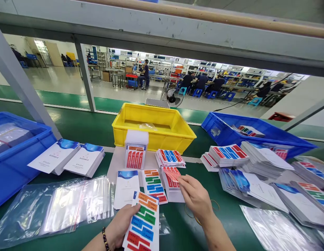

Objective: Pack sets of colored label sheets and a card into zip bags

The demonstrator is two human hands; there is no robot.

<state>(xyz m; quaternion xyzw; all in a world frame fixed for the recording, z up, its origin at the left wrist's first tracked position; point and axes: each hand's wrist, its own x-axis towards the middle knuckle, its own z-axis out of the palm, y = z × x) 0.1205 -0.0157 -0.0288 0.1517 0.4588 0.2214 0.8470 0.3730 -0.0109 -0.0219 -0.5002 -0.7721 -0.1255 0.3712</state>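
Sheets [145, 218] of coloured labels lie in the left hand [122, 223], its thumb clamped over their left edge; a white, blue-cornered card seems to sit beneath. The right hand [194, 197] pinches a red sheet [171, 172] between thumb and fingers at its near right corner, above the red pile [174, 185] just beyond its fingertips.

Both should handle as light, thin and smooth: the left bundle fairly stiff where layers back each other, the single red one bendier and easy to crease. Smooth faces may slide over one another, so a side edge held between thumb and flat fingers looks the safest grip for the bundle, and a corner for one sheet.

The near end of the left bundle runs out of view at the bottom, and the fingers under it are hidden, so its count cannot be told. Print on the labels is too small to read. Glare blurs the bags [65, 205] left of the left hand, and the right wrist covers part of a rubber band [218, 205].
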